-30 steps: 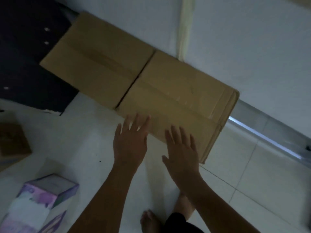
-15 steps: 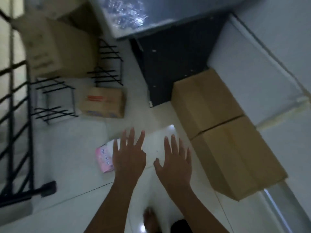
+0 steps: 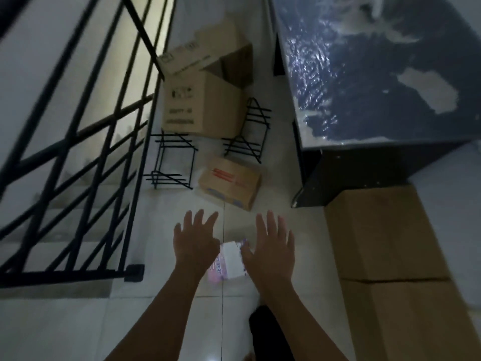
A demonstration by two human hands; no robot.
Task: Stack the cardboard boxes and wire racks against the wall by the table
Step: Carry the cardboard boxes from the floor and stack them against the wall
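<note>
Two big boxes [image 3: 390,256] already sat by the wall beside the bench [image 3: 390,74]. The left hand [image 3: 195,246] and right hand [image 3: 270,251] were spread wide, grasping nothing. A small box [image 3: 229,182], an opened box [image 3: 203,100] and two racks [image 3: 171,162] waited on the floor.

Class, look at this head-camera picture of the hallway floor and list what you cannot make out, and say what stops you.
Head view only:
1. The pink and white packet: partly covered by the left hand and right hand; its print is blurred.
2. The open box: its inside is in shadow.
3. The small box: label too blurred to read.
4. The two plain boxes: cut off by the bottom edge.
</note>
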